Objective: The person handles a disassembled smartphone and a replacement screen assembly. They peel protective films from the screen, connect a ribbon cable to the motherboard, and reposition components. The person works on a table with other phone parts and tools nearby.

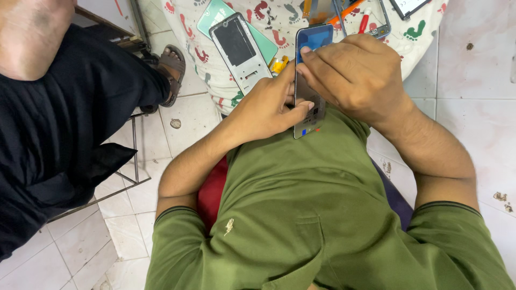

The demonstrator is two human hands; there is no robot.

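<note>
Nearest, at six o'clock, green shirt and both forearms, rising to a phone panel (pixel 308 80) held on edge at twelve o'clock above the lap: left hand (pixel 267 104) wrapped round its lower half, thumb pressed across the face; right hand (pixel 357 72) curled closed, fingertips (pixel 305 60) pinching at the blue film near the upper edge. Judged mid-peel or mid-seating of that film, so calling next for a steady, even pull or press along the edge without flexing the glass. Farther off at eleven o'clock, a bare phone frame (pixel 241 51) and green back cover (pixel 215 13) on the printed cloth (pixel 424 32).
</note>
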